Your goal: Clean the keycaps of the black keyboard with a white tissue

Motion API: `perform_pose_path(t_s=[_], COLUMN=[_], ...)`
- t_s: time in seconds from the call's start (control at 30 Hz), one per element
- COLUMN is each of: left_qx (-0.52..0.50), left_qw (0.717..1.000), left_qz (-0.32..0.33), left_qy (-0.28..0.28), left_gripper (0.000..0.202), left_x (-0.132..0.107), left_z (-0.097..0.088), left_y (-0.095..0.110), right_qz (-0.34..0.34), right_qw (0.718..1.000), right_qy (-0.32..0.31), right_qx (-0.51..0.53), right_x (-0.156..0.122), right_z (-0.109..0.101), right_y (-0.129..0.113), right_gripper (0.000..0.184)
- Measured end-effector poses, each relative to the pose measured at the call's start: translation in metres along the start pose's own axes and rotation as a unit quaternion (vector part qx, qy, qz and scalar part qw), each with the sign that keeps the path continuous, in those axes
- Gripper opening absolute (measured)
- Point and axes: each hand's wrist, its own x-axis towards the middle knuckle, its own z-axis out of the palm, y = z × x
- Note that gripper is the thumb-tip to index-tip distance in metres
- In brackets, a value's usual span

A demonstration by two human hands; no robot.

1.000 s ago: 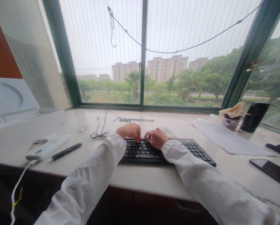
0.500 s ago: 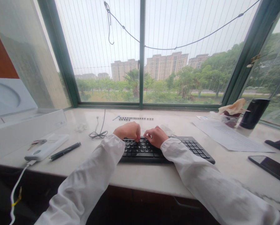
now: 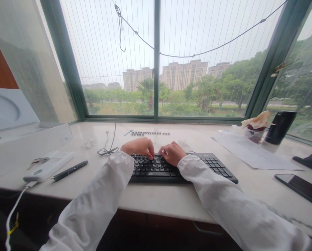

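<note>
Black plastic makes up the long, flat keyboard with square keys (image 3: 158, 174), lying on the smooth, glossy pale tabletop (image 3: 156, 200) below both hands. The step in hand seems to be close fingertip work on its upper key rows; the next move calls for a light, precise pinch. The left hand (image 3: 140, 147) curls downward, fingertips bunched; the right hand (image 3: 173, 153) bends, thumb and forefinger nearly together. At this size, I cannot tell whether either grips anything. Beyond lie small, dark, blocky pieces in rows (image 3: 150, 133).
</note>
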Motion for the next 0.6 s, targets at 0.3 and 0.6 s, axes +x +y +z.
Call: perform_pose_path(t_s=[0.3,0.6], left_qx=[0.042,0.032], left_qw=[0.998,0.996], left_qz=[-0.044,-0.086], left_qy=[0.009,-0.004], left_gripper=[0.015,0.018], left_x=[0.0049,0.0082], left_z=[0.0053,0.0043], left_y=[0.0018,0.0056], right_qz=[-0.002,0.000], right_qw=[1.000,1.000], right_qy=[-0.002,0.006], right_qx=[-0.002,0.001], right_x=[-0.0004,0.0002], right_z=[-0.0001,0.0033], right_y=[0.0004,0.0034], right_gripper=[0.019,0.017])
